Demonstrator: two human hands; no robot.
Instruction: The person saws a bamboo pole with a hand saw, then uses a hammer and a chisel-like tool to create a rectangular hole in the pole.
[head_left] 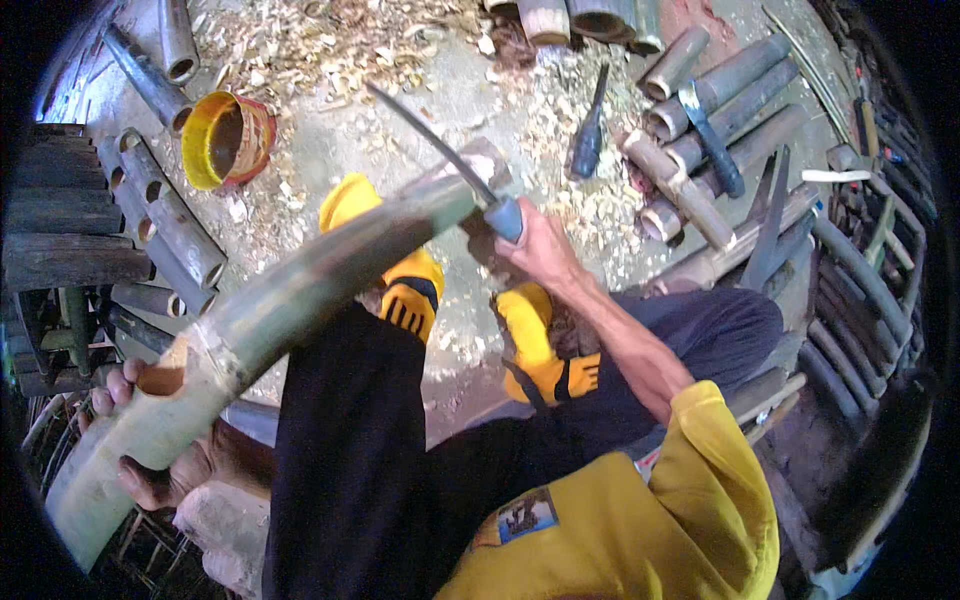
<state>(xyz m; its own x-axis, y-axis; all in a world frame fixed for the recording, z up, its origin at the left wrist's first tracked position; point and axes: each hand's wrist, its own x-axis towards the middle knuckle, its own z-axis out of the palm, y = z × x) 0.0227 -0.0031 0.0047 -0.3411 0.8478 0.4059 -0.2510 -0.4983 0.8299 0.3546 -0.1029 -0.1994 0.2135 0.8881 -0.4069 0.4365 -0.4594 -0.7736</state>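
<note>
A long bamboo pole (310,285) slants across my lap from lower left to upper middle, resting over my raised left leg. Near its lower end, an oval hole is cut through the wall beside a node. My left hand (190,465) wraps round the pole next to that hole, fingers on the far side and thumb on the near side. My right hand (545,248) is closed on the blue handle of a knife (430,137). The knife's long, narrow blade points up and left, passing above the pole's far end; whether it touches the bamboo I cannot tell.
A yellow and red bucket (200,150) stands at upper left among pale wood shavings (310,50). Cut bamboo pieces (185,215) lie left, others (730,85) right. A dark-handled tool (588,145) lies on the floor; a curved blade (710,135) rests on the right pieces.
</note>
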